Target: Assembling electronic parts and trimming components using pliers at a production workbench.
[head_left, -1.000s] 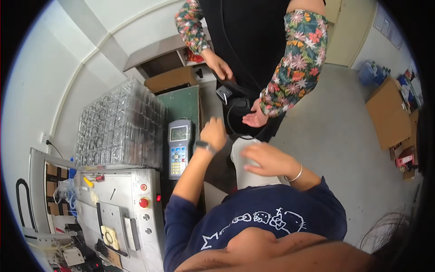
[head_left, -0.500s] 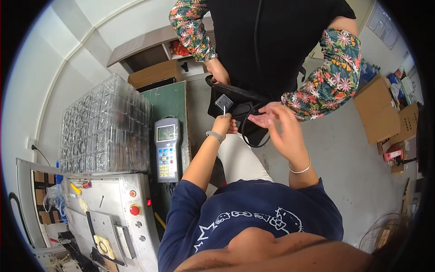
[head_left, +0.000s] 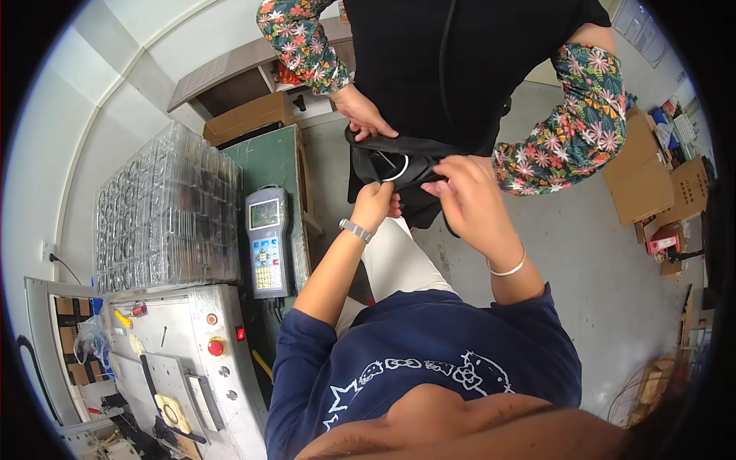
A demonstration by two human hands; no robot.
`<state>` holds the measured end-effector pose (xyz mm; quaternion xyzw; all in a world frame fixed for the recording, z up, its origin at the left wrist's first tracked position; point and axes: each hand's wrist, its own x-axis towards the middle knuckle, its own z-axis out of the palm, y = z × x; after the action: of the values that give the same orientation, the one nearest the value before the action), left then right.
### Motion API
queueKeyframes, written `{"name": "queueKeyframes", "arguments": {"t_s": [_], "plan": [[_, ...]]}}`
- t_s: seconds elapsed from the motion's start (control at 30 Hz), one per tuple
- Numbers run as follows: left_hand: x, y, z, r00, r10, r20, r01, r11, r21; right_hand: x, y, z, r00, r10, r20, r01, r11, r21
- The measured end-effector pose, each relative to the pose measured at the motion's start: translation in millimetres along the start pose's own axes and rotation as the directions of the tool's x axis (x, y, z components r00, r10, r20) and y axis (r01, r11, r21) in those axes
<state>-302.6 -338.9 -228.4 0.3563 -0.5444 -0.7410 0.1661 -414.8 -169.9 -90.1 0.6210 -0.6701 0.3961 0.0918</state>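
A black bag (head_left: 365, 170) with a wide mouth hangs in front of another person in flowered sleeves, whose hand (head_left: 360, 111) grips its far left rim. My left hand (head_left: 373, 205) is closed at the near rim on a thin white cord (head_left: 399, 169), which curves into the bag. Deeper inside, dark shapes cannot be told apart. My right hand (head_left: 477, 203) is at the bag's right end, its curled fingers and thumb apart; its fingertips are close to the black fabric. The other person's second hand is mostly hidden behind it.
To the left, a green table (head_left: 268, 157) bears a handheld controller (head_left: 268, 241) with screen and keypad. Beside it rises a stack of clear plastic trays (head_left: 165, 215). A white machine (head_left: 195, 322) with a red button stands nearer me. Cardboard boxes (head_left: 636, 169) lie at right.
The small dark square box on the white cord has gone from sight at the bag's mouth. The black loop below my right hand is mostly hidden. The other person's left-side hand has opened out along the rim.
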Motion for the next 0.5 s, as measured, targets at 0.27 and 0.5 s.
{"name": "queueKeyframes", "arguments": {"t_s": [0.27,0.5], "plan": [[1,-16,2,0.999,0.041,-0.006,-0.041,0.999,-0.024,34,30,54,0.853,-0.061,0.518,0.262,0.909,-0.324],[-4,-12,-5,0.996,0.082,0.030,-0.083,0.996,0.041,43,33,29,0.864,0.071,0.498,0.154,0.905,-0.396]]}}
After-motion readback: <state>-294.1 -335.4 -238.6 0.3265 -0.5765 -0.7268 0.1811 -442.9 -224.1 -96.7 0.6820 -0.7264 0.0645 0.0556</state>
